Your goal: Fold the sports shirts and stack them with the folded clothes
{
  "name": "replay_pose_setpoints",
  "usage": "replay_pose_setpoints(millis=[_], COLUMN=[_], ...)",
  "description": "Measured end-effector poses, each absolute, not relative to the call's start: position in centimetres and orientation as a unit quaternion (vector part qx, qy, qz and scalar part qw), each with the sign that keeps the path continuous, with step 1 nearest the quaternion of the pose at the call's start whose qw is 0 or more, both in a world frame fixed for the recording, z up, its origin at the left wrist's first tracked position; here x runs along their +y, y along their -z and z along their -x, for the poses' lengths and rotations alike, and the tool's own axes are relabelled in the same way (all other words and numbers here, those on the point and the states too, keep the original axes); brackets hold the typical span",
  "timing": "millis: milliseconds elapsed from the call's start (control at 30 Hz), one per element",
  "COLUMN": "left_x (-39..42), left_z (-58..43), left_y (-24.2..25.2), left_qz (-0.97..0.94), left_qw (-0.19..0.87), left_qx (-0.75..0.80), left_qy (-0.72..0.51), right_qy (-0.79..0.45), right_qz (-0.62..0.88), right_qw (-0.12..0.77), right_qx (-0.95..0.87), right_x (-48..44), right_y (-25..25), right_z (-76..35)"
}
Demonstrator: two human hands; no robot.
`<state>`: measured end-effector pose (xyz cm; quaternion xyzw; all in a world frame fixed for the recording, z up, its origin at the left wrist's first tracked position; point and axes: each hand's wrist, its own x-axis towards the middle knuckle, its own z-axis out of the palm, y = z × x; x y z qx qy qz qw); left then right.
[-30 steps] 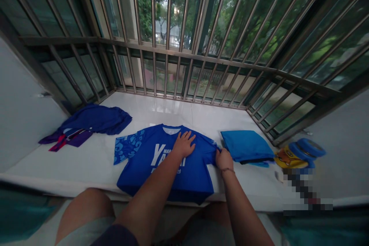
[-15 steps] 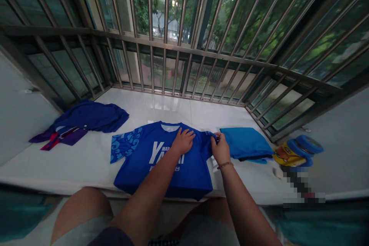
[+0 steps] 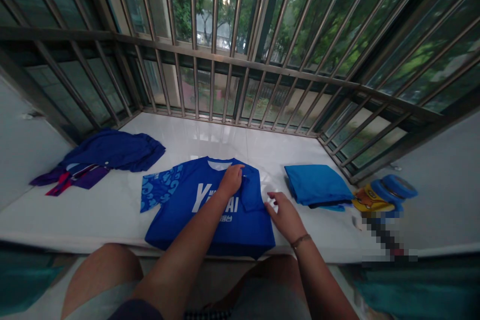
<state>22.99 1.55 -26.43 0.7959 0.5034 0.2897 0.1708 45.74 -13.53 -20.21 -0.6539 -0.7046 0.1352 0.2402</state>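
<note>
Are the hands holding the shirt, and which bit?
The right hand is open, holding nothing. The left hand lies on the blue shirt near the collar; whether it grips there, I can't tell.

1. The head camera is looking forward and down from above the person's knees (image 3: 105,272), which are showing along the bottom edge.
2. It is facing the window bars (image 3: 240,62), which are filling the upper part of the view.
3. It is viewing the white sill (image 3: 210,135) from near, with the left hand (image 3: 232,180) and right hand (image 3: 284,216) showing below centre.
4. It is covering a wide field, catching 2 side walls (image 3: 442,200).
</note>
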Motion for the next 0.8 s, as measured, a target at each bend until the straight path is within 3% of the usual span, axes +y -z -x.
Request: replay_pose_setpoints(millis=[233,800], left_x=[0.6,-0.1], left_z=[-22.9,-23.2], left_y=[25.6,25.2], left_qz=[-0.817,-0.807], left_qw=[0.182,0.15], left_qx=[0.469,0.515], left_qy=[-0.28,-0.245], right_qy=[-0.08,-0.048], right_qz=[0.672,0.693], right_qw=[0.132,0.144], right_qx=[-0.725,-0.705], right_x=[-15.4,-15.9], right_y=[23.5,24.8], right_z=[-43.3,-43.8])
